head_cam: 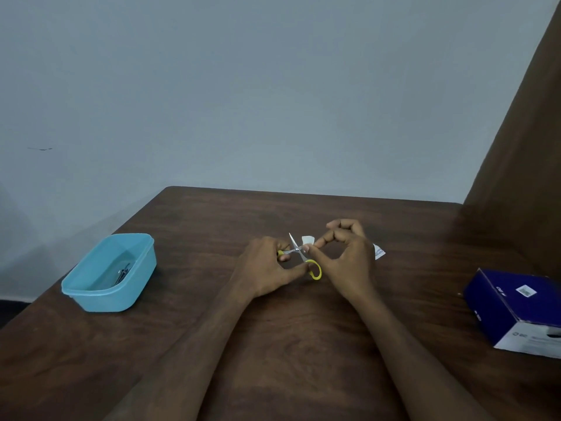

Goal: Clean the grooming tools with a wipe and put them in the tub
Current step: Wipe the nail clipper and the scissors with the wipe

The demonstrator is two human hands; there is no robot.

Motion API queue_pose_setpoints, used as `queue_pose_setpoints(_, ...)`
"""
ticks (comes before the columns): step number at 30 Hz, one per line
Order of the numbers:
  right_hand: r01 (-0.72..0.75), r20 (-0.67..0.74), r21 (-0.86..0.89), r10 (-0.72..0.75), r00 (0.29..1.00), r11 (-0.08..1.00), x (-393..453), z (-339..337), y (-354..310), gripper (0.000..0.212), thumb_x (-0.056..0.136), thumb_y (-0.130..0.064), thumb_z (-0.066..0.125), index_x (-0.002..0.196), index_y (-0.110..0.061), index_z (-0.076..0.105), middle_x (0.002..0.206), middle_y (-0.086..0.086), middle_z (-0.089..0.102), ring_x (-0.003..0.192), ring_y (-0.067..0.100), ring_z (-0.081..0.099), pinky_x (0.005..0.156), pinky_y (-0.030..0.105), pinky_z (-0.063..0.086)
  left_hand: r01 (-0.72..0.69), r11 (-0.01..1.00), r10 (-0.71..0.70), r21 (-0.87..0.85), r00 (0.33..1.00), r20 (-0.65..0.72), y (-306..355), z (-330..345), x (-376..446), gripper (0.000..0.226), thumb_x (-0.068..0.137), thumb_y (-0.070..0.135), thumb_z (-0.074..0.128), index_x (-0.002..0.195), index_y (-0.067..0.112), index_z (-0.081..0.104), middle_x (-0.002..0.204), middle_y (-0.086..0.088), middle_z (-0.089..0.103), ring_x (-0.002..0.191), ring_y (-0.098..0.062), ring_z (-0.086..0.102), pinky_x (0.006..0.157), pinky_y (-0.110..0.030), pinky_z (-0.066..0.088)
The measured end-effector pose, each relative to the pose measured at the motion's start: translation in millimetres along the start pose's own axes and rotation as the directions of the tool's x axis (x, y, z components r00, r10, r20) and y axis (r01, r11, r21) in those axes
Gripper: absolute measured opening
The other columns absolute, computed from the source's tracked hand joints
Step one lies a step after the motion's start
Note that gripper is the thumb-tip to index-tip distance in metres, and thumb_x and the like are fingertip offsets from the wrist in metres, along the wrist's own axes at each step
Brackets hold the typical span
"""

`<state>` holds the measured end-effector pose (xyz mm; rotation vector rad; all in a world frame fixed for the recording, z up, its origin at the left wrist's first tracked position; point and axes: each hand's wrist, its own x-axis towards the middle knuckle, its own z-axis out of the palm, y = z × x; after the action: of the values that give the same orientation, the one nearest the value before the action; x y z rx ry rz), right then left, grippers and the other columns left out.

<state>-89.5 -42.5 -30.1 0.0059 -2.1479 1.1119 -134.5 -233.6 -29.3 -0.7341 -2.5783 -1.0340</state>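
Observation:
Small scissors (314, 268) with yellow handles and steel blades spread apart sit at the middle of the brown table. My left hand (267, 268) grips their handles. My right hand (346, 253) pinches a small white wipe (308, 240) between thumb and forefinger, right against one blade. A light blue tub (91, 294) stands at the left of the table, with a small metal tool (122, 273) lying inside it.
A torn white wipe sachet (379, 252) lies just behind my right hand. A dark blue and white box (516, 311) sits at the right edge of the table (273, 360). A wall rises behind the table, and a brown panel stands at the far right.

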Motion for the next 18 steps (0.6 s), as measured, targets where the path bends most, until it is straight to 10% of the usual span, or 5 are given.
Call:
queue_pose_setpoints(5, -0.062, -0.18, 0.043, 0.069, 0.981, 0.997, 2.2, -5.5, -3.9, 0.022, 0.076, -0.029, 0.095, 0.071, -0.031, 0.073, 0.108, -0.014, 0.063, 0.096, 0.0, 0.066, 0.077, 0.015, 0.048, 0.024, 1.0, -0.024, 0.006, 1.0, -0.008, -2.5, 1.0, 0.0, 0.059, 0.07, 0.075, 0.076, 0.059, 0.028, 0.043, 0.048, 0.013, 0.043, 0.046, -0.011, 0.036, 0.051, -0.031, 0.033)
queue_pose_setpoints(13, -0.126, 0.01, 0.056, 0.125, 0.992, 0.991, 0.1, 7.3, -4.6, 0.022, 0.073, -0.033, 0.096, 0.068, -0.033, 0.074, 0.114, -0.014, 0.061, 0.101, -0.005, 0.063, 0.075, -0.001, 0.035, 0.015, 1.0, -0.015, 0.022, 1.0, -0.004, -1.4, 0.2, -0.1, 0.056, 0.07, 0.075, 0.077, 0.059, 0.03, 0.045, 0.048, 0.007, 0.037, 0.047, -0.013, 0.033, 0.048, -0.038, 0.035)
queue_pose_setpoints(18, -0.191, -0.219, 0.124, 0.214, 0.952, 0.974, 8.6, -6.7, -1.7, 0.024, 0.074, -0.031, 0.095, 0.068, -0.03, 0.072, 0.106, -0.009, 0.065, 0.092, -0.001, 0.063, 0.082, 0.014, 0.047, 0.02, 0.999, -0.019, 0.048, 1.0, -0.019, -2.0, 1.7, 1.1, 0.075, 0.068, 0.08, 0.076, 0.061, 0.018, 0.035, 0.049, 0.006, 0.035, 0.049, -0.015, 0.031, 0.05, -0.032, 0.029)
